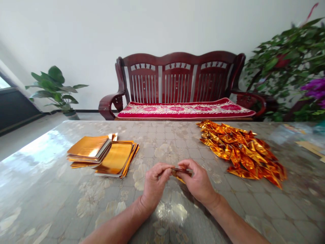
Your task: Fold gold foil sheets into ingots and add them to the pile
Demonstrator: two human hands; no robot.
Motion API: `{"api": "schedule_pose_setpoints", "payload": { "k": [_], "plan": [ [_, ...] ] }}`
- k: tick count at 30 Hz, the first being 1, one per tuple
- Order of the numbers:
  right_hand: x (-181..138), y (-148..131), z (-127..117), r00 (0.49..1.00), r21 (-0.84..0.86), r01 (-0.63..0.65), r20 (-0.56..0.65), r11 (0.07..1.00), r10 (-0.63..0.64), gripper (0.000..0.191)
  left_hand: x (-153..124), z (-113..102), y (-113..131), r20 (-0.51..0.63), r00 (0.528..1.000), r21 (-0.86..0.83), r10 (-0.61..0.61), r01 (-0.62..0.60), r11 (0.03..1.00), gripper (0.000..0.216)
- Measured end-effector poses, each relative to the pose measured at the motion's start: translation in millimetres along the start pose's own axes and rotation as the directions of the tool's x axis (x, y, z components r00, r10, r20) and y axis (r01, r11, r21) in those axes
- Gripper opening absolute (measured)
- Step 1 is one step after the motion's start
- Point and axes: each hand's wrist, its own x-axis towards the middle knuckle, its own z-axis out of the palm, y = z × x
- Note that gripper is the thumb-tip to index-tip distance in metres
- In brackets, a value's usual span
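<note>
Between my two hands, low over the middle of the table, is a small folded piece of gold foil paper (180, 170), seen nearly edge-on. My left hand (155, 181) pinches its left end between thumb and forefinger. At the other end, the fingers of my right hand (199, 183) are closed on it, hiding part of the fold. Flat gold foil sheets (114, 157) lie in stacks to the left, some showing grey-white undersides. Over on the right is a heap of folded gold foil pieces (238, 147) with pointed ends.
The table (162, 135) has a patterned, glossy cover. Clear plastic and a tan card (311, 149) lie at its right edge. Behind it stands a dark red wooden bench (177, 78) with a floral cushion. Potted plants (54, 88) flank the bench.
</note>
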Motion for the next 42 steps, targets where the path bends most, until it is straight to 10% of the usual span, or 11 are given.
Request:
{"api": "schedule_pose_setpoints", "payload": {
  "k": [21, 42],
  "plan": [
    [2.8, -7.0, 0.3, 0.979, 0.155, -0.187, 0.116, 0.970, 0.170, 0.022, 3.5, 2.1, -1.1, -0.064, 0.989, -0.014, -0.136, 0.135, 0.991, 0.012],
    [9.0, -5.0, -4.1, 0.889, 0.385, -0.394, 0.388, 0.834, 0.241, 0.027, 11.2, 2.4, -2.4, 0.285, 0.856, -0.472, -0.430, 0.516, 0.715, 0.044]
  ]
}}
